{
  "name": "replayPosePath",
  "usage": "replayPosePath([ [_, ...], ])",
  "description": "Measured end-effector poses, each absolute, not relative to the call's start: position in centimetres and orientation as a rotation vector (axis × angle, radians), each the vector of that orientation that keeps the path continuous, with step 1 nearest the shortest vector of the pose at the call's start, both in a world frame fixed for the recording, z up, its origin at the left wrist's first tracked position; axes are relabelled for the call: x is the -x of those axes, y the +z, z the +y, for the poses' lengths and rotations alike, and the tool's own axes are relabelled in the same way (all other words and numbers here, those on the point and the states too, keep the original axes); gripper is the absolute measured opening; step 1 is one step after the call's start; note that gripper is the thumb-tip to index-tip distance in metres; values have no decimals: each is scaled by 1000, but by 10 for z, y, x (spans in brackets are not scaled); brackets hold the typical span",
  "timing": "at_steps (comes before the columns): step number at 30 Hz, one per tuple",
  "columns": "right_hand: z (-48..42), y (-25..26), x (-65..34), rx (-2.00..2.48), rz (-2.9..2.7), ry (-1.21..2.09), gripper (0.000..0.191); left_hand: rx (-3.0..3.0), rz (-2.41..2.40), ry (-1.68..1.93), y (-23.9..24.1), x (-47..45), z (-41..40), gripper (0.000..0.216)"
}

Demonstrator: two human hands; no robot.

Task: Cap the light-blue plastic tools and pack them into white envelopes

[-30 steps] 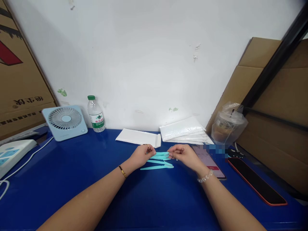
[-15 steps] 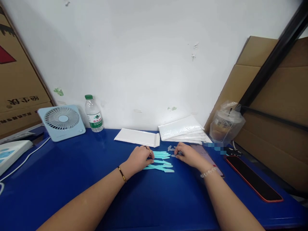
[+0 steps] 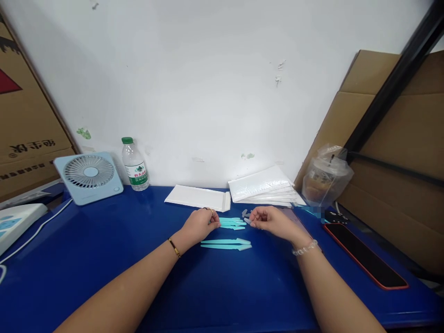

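Observation:
Several slim turquoise plastic sticks lie on the blue table [image 3: 104, 268]. My left hand [image 3: 199, 225] pinches the near ends of a small bunch of turquoise sticks [image 3: 233, 223]. Two more turquoise sticks [image 3: 227, 244] lie side by side just in front of that bunch. My right hand [image 3: 272, 221] is curled, its fingertips pinched on a small clear cap [image 3: 247, 220] at the bunch's tips. Another small clear cap [image 3: 244, 213] lies on the table just behind.
At the back stand a light-blue desk fan [image 3: 89, 175] and a water bottle [image 3: 133, 164]. White padded envelopes [image 3: 197, 198] and a stack of envelopes [image 3: 265, 187] lie behind my hands. A bagged drink cup [image 3: 326, 178], two phones [image 3: 366, 256] and cardboard [image 3: 398, 152] are right.
My right hand reached out to the small clear caps and came back toward the stick tips with one. Two sticks now lie apart on the table in front of the held bunch.

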State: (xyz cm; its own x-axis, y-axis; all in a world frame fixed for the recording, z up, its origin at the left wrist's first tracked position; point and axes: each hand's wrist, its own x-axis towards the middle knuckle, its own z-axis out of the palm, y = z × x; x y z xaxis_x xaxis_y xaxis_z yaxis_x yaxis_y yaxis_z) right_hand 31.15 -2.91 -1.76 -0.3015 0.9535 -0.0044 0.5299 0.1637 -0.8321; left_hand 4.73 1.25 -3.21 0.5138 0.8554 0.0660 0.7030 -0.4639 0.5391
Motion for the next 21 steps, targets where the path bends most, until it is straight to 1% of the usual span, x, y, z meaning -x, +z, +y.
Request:
replayPosePath([
  [9,-31,-18,-304,1345,-1941,996,22,-2282,1266,463,-32,-47,13,17],
  [13,-34,-12,-302,1301,-1844,1055,32,-2275,1271,466,-34,-48,14,16],
  [15,-35,-9,-302,1309,-1833,1055,34,-2276,1262,465,-34,-48,13,17],
  [18,-35,-7,-301,1314,-1831,1021,30,-2274,1252,468,-32,-48,12,17],
  [21,-34,-8,-301,1255,-1781,1057,25,-2250,1250,484,-31,-47,12,17],
])
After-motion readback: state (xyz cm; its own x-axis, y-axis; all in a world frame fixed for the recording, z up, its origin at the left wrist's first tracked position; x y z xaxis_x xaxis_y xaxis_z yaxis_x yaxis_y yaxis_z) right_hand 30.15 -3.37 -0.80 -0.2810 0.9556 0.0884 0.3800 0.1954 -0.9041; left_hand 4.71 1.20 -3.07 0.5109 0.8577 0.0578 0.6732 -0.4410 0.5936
